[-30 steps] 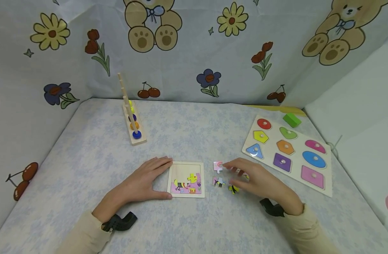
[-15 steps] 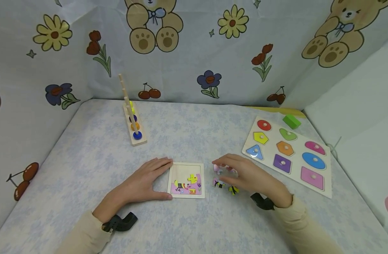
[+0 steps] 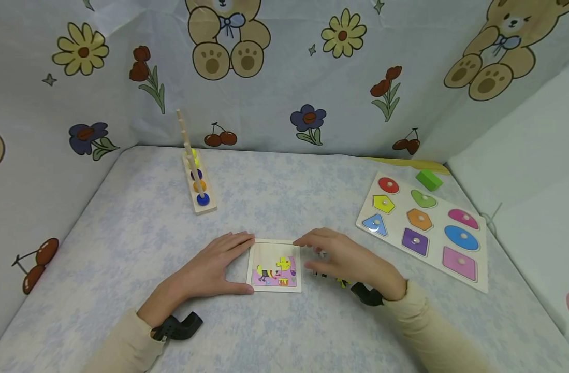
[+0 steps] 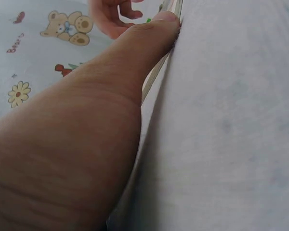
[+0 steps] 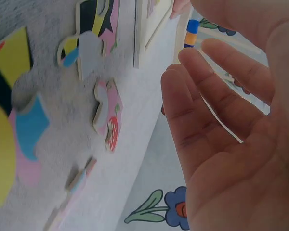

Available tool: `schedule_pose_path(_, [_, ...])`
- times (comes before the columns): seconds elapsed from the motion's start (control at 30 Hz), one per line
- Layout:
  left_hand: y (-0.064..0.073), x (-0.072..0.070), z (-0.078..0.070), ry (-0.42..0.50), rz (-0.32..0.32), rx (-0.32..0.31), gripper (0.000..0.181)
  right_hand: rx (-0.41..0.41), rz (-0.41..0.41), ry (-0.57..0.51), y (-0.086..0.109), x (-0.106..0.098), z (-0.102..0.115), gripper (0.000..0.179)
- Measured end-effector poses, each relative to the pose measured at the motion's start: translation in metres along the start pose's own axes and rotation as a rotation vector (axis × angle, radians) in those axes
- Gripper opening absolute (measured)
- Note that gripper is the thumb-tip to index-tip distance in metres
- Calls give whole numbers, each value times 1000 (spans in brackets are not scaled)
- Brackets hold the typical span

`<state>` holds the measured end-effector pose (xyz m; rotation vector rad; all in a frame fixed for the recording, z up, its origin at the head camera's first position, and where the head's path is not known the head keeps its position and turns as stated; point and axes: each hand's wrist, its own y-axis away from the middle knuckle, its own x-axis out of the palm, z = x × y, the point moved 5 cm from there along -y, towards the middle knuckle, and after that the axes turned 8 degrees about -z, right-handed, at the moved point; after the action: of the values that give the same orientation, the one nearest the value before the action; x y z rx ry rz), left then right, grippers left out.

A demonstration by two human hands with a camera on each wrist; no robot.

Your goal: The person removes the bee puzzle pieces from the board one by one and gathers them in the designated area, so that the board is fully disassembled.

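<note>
My left hand rests along the left side of a small square wooden jigsaw tray, thumb and fingers spread at its edge. In the left wrist view the thumb lies against the tray's side. Pink and yellow pieces fill the tray's lower part; bare wood shows above. My right hand hovers with loosely bent fingers, its fingertips overlapping the tray's upper right corner. The right wrist view shows nothing in its palm. Below it lie loose jigsaw pieces: a black-and-yellow one, a pink mushroom one and a large yellow one.
A wooden peg stand with coloured beads stands at the back left. At the right lies a knobbed shape board, with a green block by its far edge. Patterned cloth walls the back.
My right hand has moved left from over the loose pieces to the tray's upper right corner. My left hand has stayed at the tray.
</note>
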<state>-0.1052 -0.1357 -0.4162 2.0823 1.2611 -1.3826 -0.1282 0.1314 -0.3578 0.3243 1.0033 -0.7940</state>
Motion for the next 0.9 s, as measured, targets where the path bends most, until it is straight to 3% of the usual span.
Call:
schedule_pose_path(0.37, [1,-1,0,2,-12,2,110,-92,22,7,-13,16,9,43])
schedule_pose_path(0.9, [0,-1,0,0,-5,0,109,-90,71,15,-19,27,12,38])
